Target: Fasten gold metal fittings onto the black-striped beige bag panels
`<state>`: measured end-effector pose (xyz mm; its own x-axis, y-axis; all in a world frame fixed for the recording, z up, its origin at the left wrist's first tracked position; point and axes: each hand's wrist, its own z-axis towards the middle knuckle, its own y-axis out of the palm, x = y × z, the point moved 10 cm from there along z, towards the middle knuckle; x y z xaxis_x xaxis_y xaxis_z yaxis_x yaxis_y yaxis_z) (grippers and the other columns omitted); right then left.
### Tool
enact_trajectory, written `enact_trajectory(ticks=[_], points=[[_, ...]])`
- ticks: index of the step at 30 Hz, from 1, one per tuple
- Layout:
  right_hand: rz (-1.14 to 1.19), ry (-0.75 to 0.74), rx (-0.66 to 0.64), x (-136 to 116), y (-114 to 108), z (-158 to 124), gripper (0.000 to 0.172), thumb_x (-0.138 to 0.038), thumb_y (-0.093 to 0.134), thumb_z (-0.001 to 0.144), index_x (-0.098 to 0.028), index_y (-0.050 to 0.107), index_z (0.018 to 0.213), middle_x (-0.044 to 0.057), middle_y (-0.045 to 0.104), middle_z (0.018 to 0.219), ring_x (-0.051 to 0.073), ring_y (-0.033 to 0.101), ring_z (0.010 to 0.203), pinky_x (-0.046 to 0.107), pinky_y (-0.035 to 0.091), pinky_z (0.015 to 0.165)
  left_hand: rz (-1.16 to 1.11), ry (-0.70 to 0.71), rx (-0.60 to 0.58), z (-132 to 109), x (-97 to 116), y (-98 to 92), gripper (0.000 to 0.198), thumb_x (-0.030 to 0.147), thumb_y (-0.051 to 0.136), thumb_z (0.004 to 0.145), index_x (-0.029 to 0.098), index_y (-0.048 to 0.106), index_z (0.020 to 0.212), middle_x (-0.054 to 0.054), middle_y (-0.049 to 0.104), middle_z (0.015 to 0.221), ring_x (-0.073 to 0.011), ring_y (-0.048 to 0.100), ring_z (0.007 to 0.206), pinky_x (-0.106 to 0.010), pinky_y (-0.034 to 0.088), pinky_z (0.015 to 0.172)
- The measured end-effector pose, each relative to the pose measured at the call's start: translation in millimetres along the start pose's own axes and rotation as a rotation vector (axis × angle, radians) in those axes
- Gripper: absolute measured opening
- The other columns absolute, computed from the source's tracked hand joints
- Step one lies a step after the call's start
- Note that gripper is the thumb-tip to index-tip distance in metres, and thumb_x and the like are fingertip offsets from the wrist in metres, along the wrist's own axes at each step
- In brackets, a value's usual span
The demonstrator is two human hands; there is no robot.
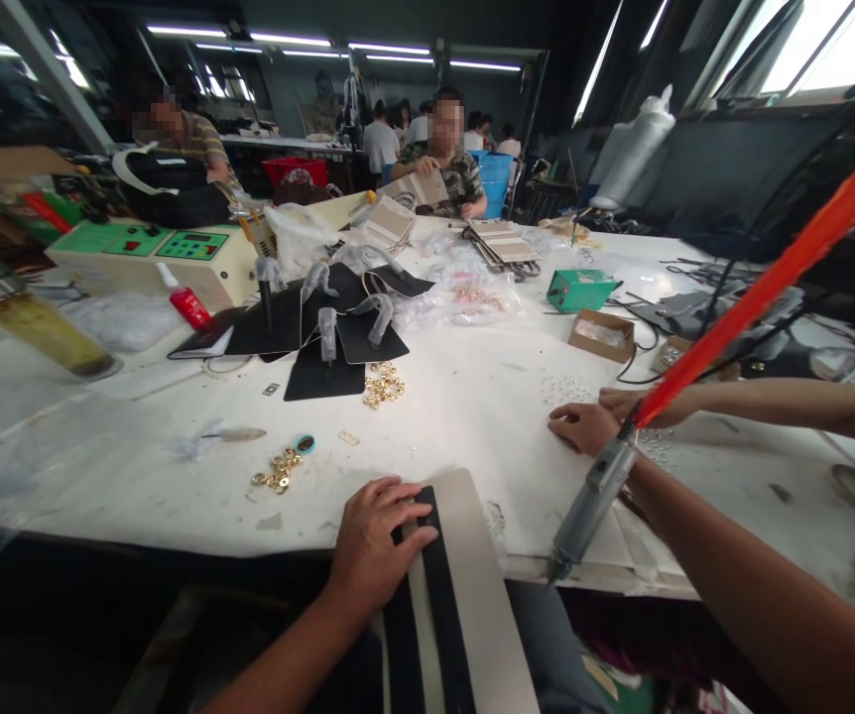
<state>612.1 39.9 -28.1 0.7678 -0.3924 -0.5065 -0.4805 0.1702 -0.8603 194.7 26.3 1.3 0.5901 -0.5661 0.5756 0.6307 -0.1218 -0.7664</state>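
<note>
My left hand (379,540) lies with fingers spread on a long black strip (446,625). The strip rests on a pale beige panel (483,595), which runs from the table edge down over my lap. Reaching across to the right, my right hand (587,426) rests on the table with its fingers outstretched beside small silver pieces (565,389), too small to name. Nothing shows held in it. A grey electric screwdriver (595,506) hangs tip down from an orange coiled cord (762,288), in front of my right forearm.
A co-worker's hand (619,403) touches the table close to my right hand. Gold-coloured hardware (279,471) and more gold rings (384,385) lie near black panels (323,369) with plastic-wrapped handles. Farther back are a cardboard box (602,335), a green box (582,290) and a seated person (438,169).
</note>
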Motion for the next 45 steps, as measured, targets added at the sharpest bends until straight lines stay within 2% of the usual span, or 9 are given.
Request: enact_trajectory(ticks=[10, 15, 19, 21, 24, 28, 35, 39, 45], points=[[-0.188, -0.195, 0.078, -24.8, -11.7, -5.5, 0.021, -0.032, 0.060, 0.088, -0.021, 0.078, 0.085, 0.009, 0.078, 0.101, 0.026, 0.071, 0.093, 0.033, 0.051, 0.079, -0.040, -0.037, -0.017, -2.6, 3.3, 0.2, 0.024, 0.025, 0.091, 0.076, 0.034, 0.083, 0.098, 0.004, 0.078, 0.123, -0.0317, 0.061, 0.126, -0.058, 0.046, 0.111], [-0.147, -0.230, 0.167, -23.7, -30.3, -29.7, 0.026, -0.035, 0.055, 0.090, -0.020, 0.076, 0.093, 0.013, 0.077, 0.107, 0.030, 0.071, 0.100, 0.040, 0.052, 0.090, -0.062, -0.033, 0.001, -4.3, 6.1, 0.2, 0.023, 0.027, 0.091, 0.076, 0.033, 0.083, 0.097, 0.004, 0.078, 0.122, -0.0305, 0.062, 0.124, -0.056, 0.045, 0.111], [-0.059, -0.053, 0.340, -6.0, -73.3, -96.8, 0.039, -0.046, 0.050, 0.094, -0.017, 0.075, 0.105, 0.016, 0.077, 0.095, 0.036, 0.074, 0.089, 0.046, 0.055, 0.075, -0.071, -0.019, 0.020, -5.8, 7.0, 1.6, 0.024, 0.027, 0.092, 0.076, 0.032, 0.083, 0.097, 0.003, 0.079, 0.122, -0.0296, 0.062, 0.124, -0.054, 0.045, 0.110], [0.057, 0.231, 0.418, 15.1, -92.2, -149.7, 0.040, -0.055, 0.057, 0.092, -0.022, 0.077, 0.100, 0.013, 0.077, 0.083, 0.040, 0.074, 0.084, 0.049, 0.055, 0.067, -0.075, -0.009, 0.028, -6.4, 7.1, 1.9, 0.023, 0.027, 0.092, 0.076, 0.032, 0.083, 0.097, 0.003, 0.079, 0.121, -0.0291, 0.062, 0.124, -0.053, 0.045, 0.110], [0.151, 0.373, 0.501, 6.4, -102.8, -226.9, 0.044, -0.067, 0.059, 0.091, -0.029, 0.075, 0.105, 0.010, 0.079, 0.095, 0.043, 0.073, 0.102, 0.054, 0.057, 0.076, -0.073, 0.011, 0.034, -7.3, 7.9, 2.2, 0.022, 0.029, 0.092, 0.077, 0.031, 0.082, 0.097, 0.003, 0.079, 0.121, -0.0278, 0.062, 0.123, -0.052, 0.045, 0.109], [0.305, 0.286, 0.381, -45.3, -64.3, -265.8, 0.034, -0.065, 0.066, 0.088, -0.033, 0.073, 0.096, 0.006, 0.078, 0.087, 0.036, 0.075, 0.087, 0.046, 0.059, 0.069, -0.056, 0.032, 0.032, -8.3, 9.8, 2.6, 0.022, 0.032, 0.091, 0.079, 0.031, 0.082, 0.099, 0.002, 0.078, 0.121, -0.0272, 0.061, 0.123, -0.051, 0.045, 0.109], [0.573, -0.103, -0.317, -168.5, 71.2, -196.3, 0.035, -0.057, 0.068, 0.093, -0.023, 0.073, 0.096, 0.003, 0.073, 0.082, 0.022, 0.066, 0.073, 0.033, 0.053, 0.069, -0.030, 0.033, 0.032, -8.0, 9.7, 3.1, 0.023, 0.035, 0.090, 0.080, 0.031, 0.082, 0.102, 0.001, 0.078, 0.121, -0.0272, 0.060, 0.123, -0.050, 0.045, 0.109], [0.470, -0.238, -0.389, -191.4, 95.8, -169.0, 0.027, -0.050, 0.066, 0.096, -0.024, 0.075, 0.094, 0.002, 0.073, 0.094, 0.022, 0.066, 0.090, 0.032, 0.050, 0.082, -0.040, 0.028, 0.014, -8.0, 9.2, 4.1, 0.023, 0.038, 0.088, 0.082, 0.032, 0.081, 0.103, 0.003, 0.077, 0.124, -0.0275, 0.059, 0.125, -0.050, 0.043, 0.110], [0.388, -0.350, -0.403, -199.4, 104.4, -168.3, 0.022, -0.043, 0.062, 0.100, -0.027, 0.078, 0.096, 0.000, 0.071, 0.098, 0.020, 0.066, 0.095, 0.031, 0.048, 0.088, -0.061, 0.021, -0.010, -8.5, 8.1, 5.0, 0.020, 0.038, 0.086, 0.085, 0.030, 0.080, 0.103, 0.003, 0.076, 0.128, -0.0280, 0.057, 0.128, -0.051, 0.041, 0.113]])
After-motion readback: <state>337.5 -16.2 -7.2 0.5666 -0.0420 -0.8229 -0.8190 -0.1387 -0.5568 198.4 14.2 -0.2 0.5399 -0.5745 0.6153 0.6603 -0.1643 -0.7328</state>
